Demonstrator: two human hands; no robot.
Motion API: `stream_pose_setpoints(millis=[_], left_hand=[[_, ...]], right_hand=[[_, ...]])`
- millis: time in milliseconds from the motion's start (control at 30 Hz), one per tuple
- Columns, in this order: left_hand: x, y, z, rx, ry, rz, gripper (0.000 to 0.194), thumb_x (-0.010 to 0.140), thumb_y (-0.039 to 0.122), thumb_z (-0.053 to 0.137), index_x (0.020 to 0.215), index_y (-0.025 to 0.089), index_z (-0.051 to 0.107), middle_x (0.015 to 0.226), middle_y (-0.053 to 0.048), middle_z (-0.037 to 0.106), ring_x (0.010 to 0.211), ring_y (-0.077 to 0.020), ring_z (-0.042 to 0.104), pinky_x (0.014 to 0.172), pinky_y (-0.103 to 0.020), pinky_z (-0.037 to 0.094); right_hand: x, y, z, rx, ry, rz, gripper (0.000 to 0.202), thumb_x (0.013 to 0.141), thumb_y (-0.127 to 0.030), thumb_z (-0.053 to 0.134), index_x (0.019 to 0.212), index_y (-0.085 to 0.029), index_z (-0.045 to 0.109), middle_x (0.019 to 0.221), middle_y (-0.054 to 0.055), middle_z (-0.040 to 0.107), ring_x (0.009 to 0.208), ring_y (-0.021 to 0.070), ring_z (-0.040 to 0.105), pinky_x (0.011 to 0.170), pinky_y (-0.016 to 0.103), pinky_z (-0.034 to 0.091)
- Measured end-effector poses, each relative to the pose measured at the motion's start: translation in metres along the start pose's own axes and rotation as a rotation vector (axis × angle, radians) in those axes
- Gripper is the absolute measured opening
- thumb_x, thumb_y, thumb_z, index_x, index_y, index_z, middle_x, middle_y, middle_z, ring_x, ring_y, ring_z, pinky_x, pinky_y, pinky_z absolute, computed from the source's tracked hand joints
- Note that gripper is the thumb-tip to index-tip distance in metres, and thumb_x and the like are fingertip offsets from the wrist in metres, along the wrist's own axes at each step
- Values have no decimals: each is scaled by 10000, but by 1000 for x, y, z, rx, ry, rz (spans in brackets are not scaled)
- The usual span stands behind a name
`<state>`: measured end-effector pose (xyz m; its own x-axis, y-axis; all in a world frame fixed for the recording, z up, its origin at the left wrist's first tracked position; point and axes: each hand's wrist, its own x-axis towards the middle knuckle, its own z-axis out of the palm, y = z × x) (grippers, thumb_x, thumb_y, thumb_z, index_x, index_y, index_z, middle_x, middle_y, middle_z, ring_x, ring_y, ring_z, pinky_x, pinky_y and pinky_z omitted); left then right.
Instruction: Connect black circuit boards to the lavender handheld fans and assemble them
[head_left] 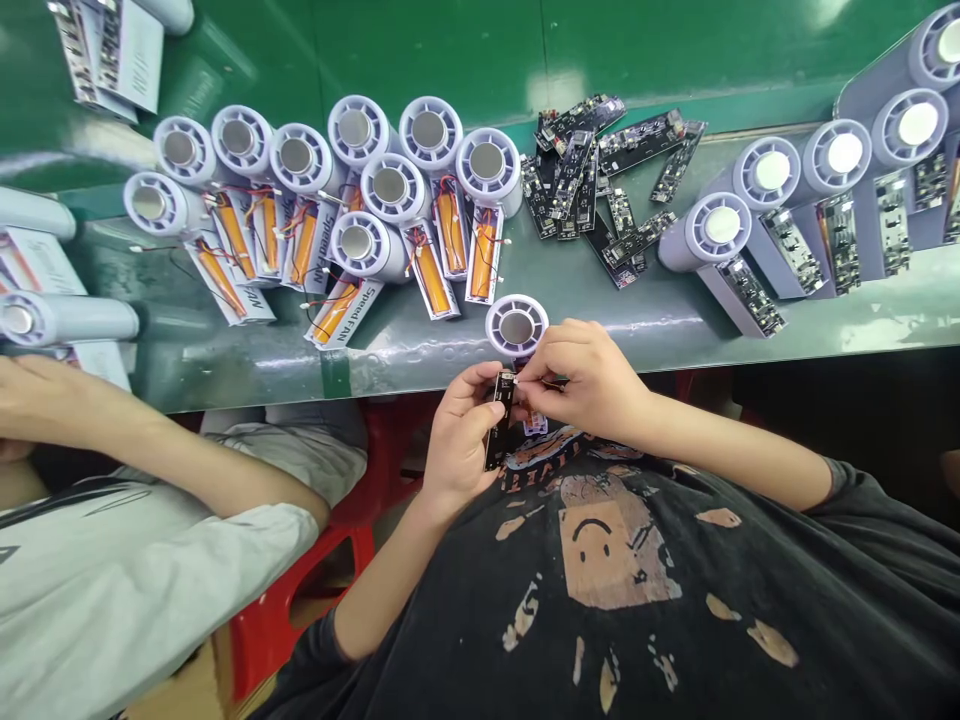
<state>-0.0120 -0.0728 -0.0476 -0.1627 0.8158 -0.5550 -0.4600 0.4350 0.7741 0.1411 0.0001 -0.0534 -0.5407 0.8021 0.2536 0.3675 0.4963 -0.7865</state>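
Observation:
My left hand [463, 430] grips a narrow black circuit board [496, 440] upright, thumb across its face. At the board's upper end, my right hand [581, 380] pinches a small white wire plug [515, 380], mostly covered by the fingertips. Just behind both hands, a pale lilac handheld fan [516, 326] rests at the table's front edge with its round end up. Its open handle [535, 420] shows partly below my right hand, a bit of orange inside. Whether the plug sits in the board's socket is too small to tell.
Several fans with orange batteries and loose wires [360, 240] stand on the green table [420, 370] at left. A heap of circuit boards [577, 180] lies behind my hands. Fans with boards fitted [750, 250] line the right. A co-worker's arm [172, 450] is at left, near a red stool [300, 590].

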Motion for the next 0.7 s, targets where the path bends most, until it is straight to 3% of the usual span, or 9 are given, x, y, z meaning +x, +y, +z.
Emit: stream_pose_setpoints(millis=[100, 300, 500, 700], left_hand=[[1, -2, 0, 50, -29, 71, 310, 656, 156, 668, 952, 238, 628, 864, 20, 672, 731, -136, 673, 663, -276, 596], [1, -4, -3, 206, -67, 196, 294, 751, 209, 701, 1032, 231, 618, 982, -15, 669, 591, -72, 593, 544, -211, 562], [-1, -3, -4, 295, -119, 363, 258, 802, 267, 726, 1047, 225, 656, 1095, -44, 608, 673, -83, 636, 505, -177, 547], [-1, -1, -3, 311, -151, 393, 241, 828, 279, 708, 1058, 226, 662, 1142, -61, 602, 648, -76, 630, 456, -164, 525]], right_hand=[[0, -1, 0, -24, -9, 29, 151, 799, -172, 626, 649, -188, 639, 694, -10, 656, 697, 141, 512, 668, 300, 279], [3, -1, -2, -53, -5, 35, 164, 786, -172, 641, 624, -187, 615, 656, -5, 622, 677, 146, 489, 660, 300, 275], [5, -1, -5, -34, -4, 31, 175, 799, -164, 602, 626, -187, 608, 665, 8, 627, 689, 153, 523, 669, 297, 313], [6, 2, -6, 64, -3, 8, 186, 792, -149, 606, 610, -183, 587, 649, -8, 614, 666, 132, 524, 665, 283, 342]])
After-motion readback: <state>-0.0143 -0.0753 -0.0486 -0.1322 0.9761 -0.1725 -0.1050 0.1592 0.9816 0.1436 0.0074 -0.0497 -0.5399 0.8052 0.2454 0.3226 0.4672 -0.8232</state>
